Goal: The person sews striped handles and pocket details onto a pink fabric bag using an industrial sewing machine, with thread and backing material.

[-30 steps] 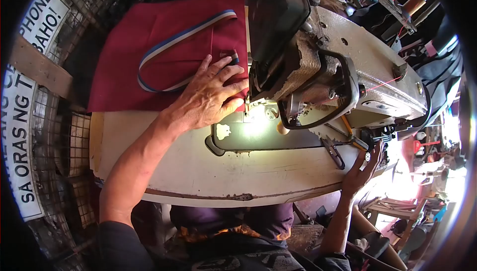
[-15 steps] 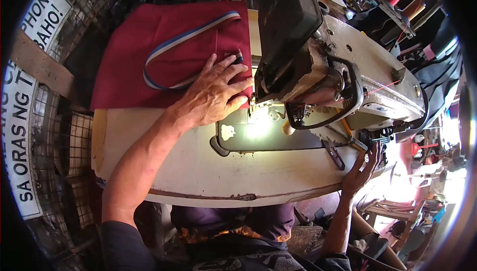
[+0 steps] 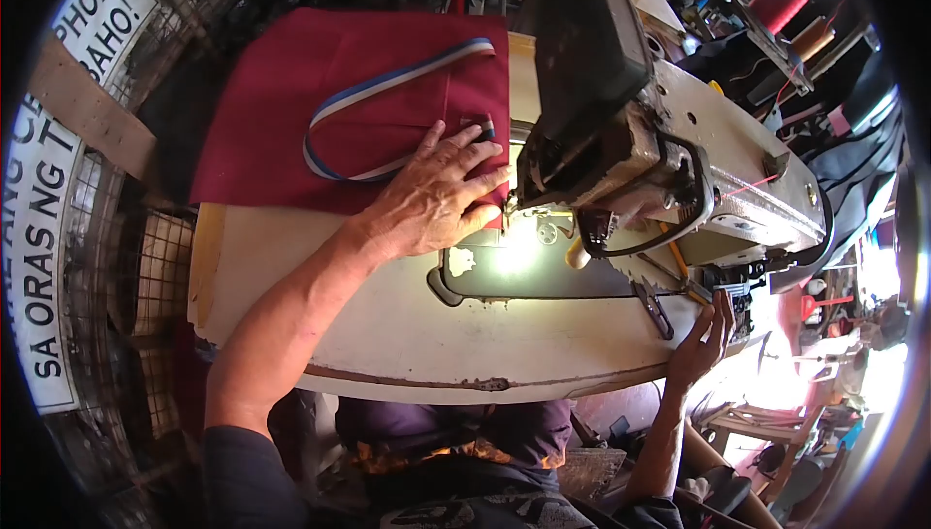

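My left hand [image 3: 432, 194] lies flat, fingers spread, on a maroon cloth [image 3: 262, 93], beside the presser foot of a sewing machine [image 3: 747, 180]. A looped blue-and-white striped strap [image 3: 388, 70] rests on the cloth, one end near my left fingertips. The machine's lamp lights the plate right of that hand. At the right end of the table, my right hand [image 3: 701, 345] has its fingers stretched upward beside the machine's bobbin winder [image 3: 734, 287]; I see nothing held in it. Thread snips [image 3: 655, 311] lie just left of it.
The pale sewing table [image 3: 388, 325] has a worn curved front edge. A red thread cone [image 3: 778, 2] stands behind the machine. Wire mesh [image 3: 160, 267] and lettered signs [image 3: 48, 267] stand at the left. A cluttered shelf [image 3: 766, 422] sits at the lower right.
The whole view has shifted, so cloth and machine appear further right. My right hand has drawn slightly toward me, its fingers closer together. My left hand stays flat on the cloth.
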Demonstrator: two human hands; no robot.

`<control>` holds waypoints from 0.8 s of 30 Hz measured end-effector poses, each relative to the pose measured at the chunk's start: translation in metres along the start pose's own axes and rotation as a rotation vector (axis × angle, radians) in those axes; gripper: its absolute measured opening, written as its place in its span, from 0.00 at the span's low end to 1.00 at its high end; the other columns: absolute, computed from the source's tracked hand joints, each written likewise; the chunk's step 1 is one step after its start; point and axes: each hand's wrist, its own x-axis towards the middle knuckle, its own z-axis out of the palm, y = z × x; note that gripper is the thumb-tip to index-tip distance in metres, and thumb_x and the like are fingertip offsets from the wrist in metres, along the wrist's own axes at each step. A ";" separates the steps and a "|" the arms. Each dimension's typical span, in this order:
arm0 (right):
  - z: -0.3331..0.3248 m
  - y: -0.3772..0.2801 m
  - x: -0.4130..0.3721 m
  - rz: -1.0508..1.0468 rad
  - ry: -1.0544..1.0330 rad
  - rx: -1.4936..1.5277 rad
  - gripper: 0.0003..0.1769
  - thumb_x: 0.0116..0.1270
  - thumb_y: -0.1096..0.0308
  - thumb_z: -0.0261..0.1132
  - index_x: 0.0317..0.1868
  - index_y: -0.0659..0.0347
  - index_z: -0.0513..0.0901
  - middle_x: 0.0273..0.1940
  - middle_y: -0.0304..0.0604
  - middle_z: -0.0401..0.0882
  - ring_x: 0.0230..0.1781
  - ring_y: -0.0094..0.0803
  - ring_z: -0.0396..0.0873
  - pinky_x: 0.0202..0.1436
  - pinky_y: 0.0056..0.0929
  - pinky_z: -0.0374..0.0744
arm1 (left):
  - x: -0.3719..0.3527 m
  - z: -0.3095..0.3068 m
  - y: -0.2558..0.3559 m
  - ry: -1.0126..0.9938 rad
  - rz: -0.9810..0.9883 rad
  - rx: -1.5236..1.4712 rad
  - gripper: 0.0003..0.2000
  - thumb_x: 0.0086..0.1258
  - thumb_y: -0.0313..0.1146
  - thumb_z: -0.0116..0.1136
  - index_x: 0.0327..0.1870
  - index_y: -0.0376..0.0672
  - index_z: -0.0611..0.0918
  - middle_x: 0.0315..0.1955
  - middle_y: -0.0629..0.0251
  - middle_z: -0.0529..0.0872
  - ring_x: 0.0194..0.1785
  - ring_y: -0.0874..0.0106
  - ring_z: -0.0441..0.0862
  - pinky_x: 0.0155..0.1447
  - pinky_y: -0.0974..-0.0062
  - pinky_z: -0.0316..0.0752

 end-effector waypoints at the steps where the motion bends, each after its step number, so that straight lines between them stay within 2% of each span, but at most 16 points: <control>1: 0.001 0.004 -0.002 -0.033 0.019 -0.018 0.20 0.83 0.68 0.57 0.70 0.66 0.79 0.70 0.54 0.77 0.71 0.47 0.74 0.74 0.44 0.72 | 0.000 0.002 0.000 0.011 -0.008 0.004 0.25 0.76 0.45 0.62 0.70 0.44 0.79 0.73 0.59 0.71 0.81 0.55 0.61 0.85 0.40 0.49; 2: 0.003 0.007 -0.003 -0.067 0.038 -0.035 0.22 0.84 0.66 0.57 0.72 0.64 0.77 0.72 0.53 0.75 0.72 0.45 0.73 0.74 0.43 0.72 | 0.000 0.004 0.000 0.021 -0.017 0.007 0.26 0.76 0.45 0.62 0.71 0.43 0.79 0.73 0.60 0.71 0.81 0.56 0.61 0.86 0.41 0.50; 4: 0.003 -0.003 -0.003 0.023 0.079 0.067 0.25 0.83 0.64 0.58 0.76 0.62 0.72 0.75 0.53 0.70 0.72 0.46 0.71 0.73 0.44 0.73 | 0.000 0.007 -0.001 0.032 -0.024 0.020 0.28 0.77 0.46 0.60 0.72 0.39 0.76 0.72 0.60 0.72 0.82 0.58 0.61 0.86 0.42 0.51; 6: 0.002 -0.003 -0.003 0.046 0.079 0.085 0.30 0.83 0.60 0.59 0.80 0.59 0.66 0.78 0.52 0.64 0.71 0.46 0.70 0.71 0.46 0.74 | -0.001 0.010 -0.003 0.037 -0.028 0.042 0.27 0.78 0.45 0.59 0.73 0.40 0.76 0.72 0.60 0.71 0.82 0.58 0.60 0.85 0.43 0.51; 12: 0.003 0.003 -0.002 0.029 0.090 0.047 0.30 0.83 0.57 0.59 0.79 0.60 0.68 0.77 0.52 0.65 0.70 0.45 0.70 0.69 0.44 0.76 | 0.001 0.018 -0.008 0.076 -0.043 0.093 0.26 0.81 0.45 0.52 0.74 0.41 0.74 0.73 0.59 0.74 0.82 0.59 0.61 0.86 0.43 0.49; 18: 0.003 0.008 -0.004 0.010 0.104 0.005 0.28 0.84 0.58 0.59 0.77 0.61 0.70 0.73 0.53 0.68 0.66 0.43 0.73 0.64 0.43 0.78 | 0.003 0.015 -0.007 0.167 -0.032 0.237 0.21 0.79 0.43 0.55 0.64 0.36 0.82 0.67 0.57 0.79 0.78 0.57 0.68 0.85 0.44 0.52; 24: 0.005 0.011 -0.006 0.074 0.108 0.104 0.26 0.83 0.60 0.60 0.75 0.63 0.72 0.69 0.53 0.70 0.61 0.41 0.77 0.59 0.40 0.81 | 0.002 0.008 -0.004 0.242 -0.021 0.236 0.18 0.71 0.35 0.61 0.58 0.35 0.85 0.64 0.54 0.81 0.74 0.56 0.71 0.82 0.44 0.58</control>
